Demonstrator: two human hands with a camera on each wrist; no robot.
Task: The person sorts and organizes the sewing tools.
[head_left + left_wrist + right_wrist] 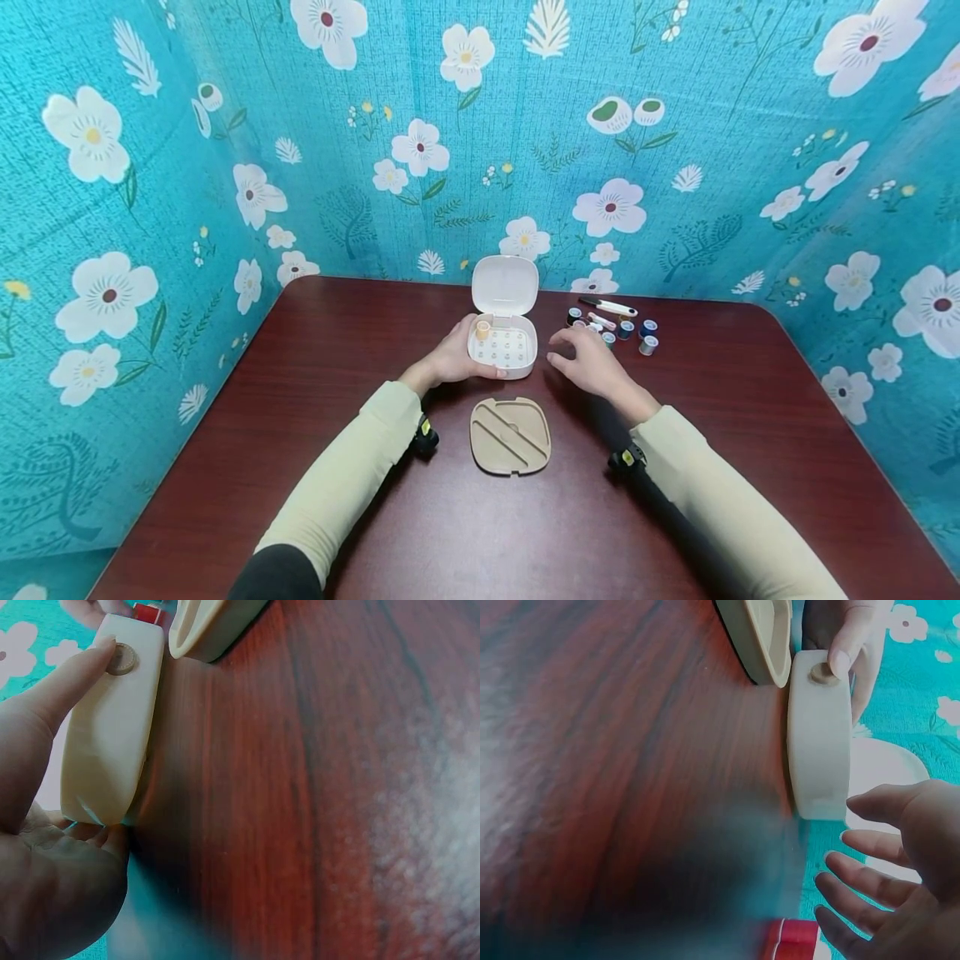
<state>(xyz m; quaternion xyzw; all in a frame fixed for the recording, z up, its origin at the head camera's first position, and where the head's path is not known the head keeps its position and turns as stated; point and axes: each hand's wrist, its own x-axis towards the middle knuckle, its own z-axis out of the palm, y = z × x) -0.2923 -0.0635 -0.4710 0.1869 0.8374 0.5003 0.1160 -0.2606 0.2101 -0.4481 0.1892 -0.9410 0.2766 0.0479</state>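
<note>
A white hinged sewing box (527, 365) stands with its lid (505, 285) raised, rows of small pegs inside. On the back left peg sits a spool of yellow-orange thread (483, 331). My left hand (450, 357) grips the box from its left side, its thumb lying by the round brown button (121, 658) on the front wall. Just right of the box hovers my right hand (588, 362), fingers loosely bent and spread, holding nothing. In the right wrist view a red thread spool (793, 940) lies below those fingertips.
Several thread spools, among them a grey one (648, 345) and a blue one (647, 328), stand behind my right hand. Near them lie a white-handled tool (613, 308) with a dark tip and a small pink-and-white item (602, 321). A beige divided tray (510, 436) lies before the box.
</note>
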